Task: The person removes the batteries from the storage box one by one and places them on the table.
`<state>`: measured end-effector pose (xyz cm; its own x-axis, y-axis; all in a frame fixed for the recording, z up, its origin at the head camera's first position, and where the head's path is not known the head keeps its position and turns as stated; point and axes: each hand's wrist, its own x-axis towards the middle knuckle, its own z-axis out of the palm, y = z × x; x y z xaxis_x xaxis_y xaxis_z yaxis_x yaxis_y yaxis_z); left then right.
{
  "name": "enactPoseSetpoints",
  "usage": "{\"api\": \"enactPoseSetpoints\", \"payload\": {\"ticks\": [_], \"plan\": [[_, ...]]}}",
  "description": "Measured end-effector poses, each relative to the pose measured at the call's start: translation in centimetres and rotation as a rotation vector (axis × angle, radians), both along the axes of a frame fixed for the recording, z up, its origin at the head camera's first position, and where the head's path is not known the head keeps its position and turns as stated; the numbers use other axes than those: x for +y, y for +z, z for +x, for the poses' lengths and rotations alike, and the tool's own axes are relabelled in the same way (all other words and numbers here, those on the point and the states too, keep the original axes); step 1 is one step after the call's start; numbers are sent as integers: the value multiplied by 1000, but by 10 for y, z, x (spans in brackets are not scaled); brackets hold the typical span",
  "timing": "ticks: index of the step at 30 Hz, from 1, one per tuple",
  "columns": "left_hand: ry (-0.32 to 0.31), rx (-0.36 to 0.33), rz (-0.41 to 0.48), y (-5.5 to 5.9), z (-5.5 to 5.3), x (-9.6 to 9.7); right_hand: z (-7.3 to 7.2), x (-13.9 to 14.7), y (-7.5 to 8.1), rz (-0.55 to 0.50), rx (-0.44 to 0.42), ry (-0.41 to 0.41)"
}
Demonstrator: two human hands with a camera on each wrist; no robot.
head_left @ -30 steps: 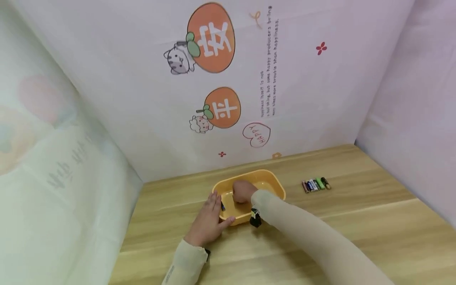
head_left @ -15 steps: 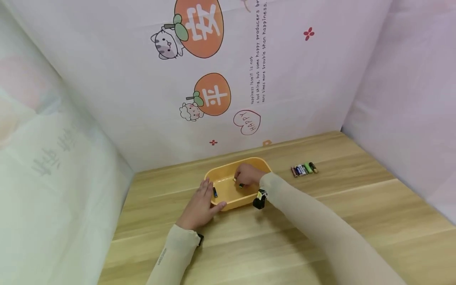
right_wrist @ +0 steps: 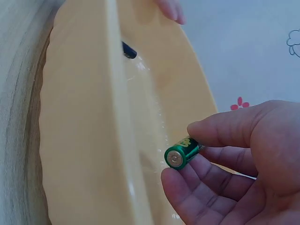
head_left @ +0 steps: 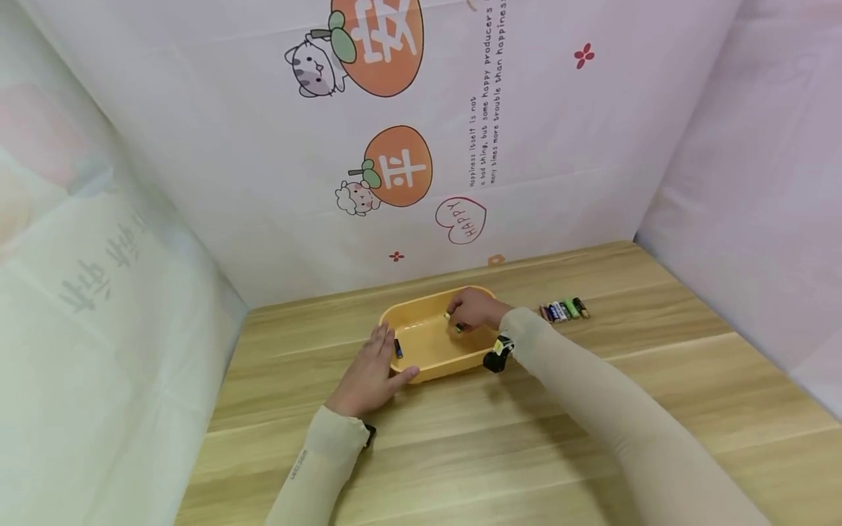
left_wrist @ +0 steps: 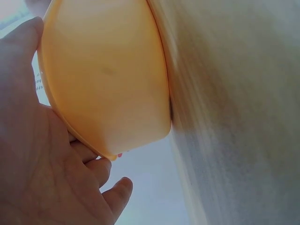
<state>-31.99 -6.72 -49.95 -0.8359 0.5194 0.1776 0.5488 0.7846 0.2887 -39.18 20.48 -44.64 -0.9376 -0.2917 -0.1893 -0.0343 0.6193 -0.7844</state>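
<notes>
In the head view, a yellow plastic basin stands on the wooden table. My left hand rests on its near left corner, fingers along the left rim and thumb on the front rim. The left wrist view shows that thumb touching the rim, with the smaller fingers partly off it. Over the right part of the basin's inside, my right hand pinches a green AA-type battery between thumb and fingers. A dark blue battery lies at the basin's left end, inside, beside my left fingers.
Several batteries lie side by side in a row on the table, right of the basin. A printed cloth wall rises behind the table, and cloth sides flank it.
The right hand, earlier a fist down in the basin, has moved rightward with the green battery now showing in its fingers. The left hand stays on the corner. The head view has shifted.
</notes>
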Motion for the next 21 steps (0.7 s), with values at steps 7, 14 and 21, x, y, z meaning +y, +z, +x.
{"api": "enactPoseSetpoints", "payload": {"ticks": [7, 14, 21], "plan": [[10, -11, -11, -1, 1, 1, 5, 16, 3, -58, -26, 4], [3, -21, -7, -1, 3, 1, 7, 35, 2, -111, -26, -19], [11, -18, -13, 0, 2, 3, 9, 46, 10, -134, -25, -27]]}}
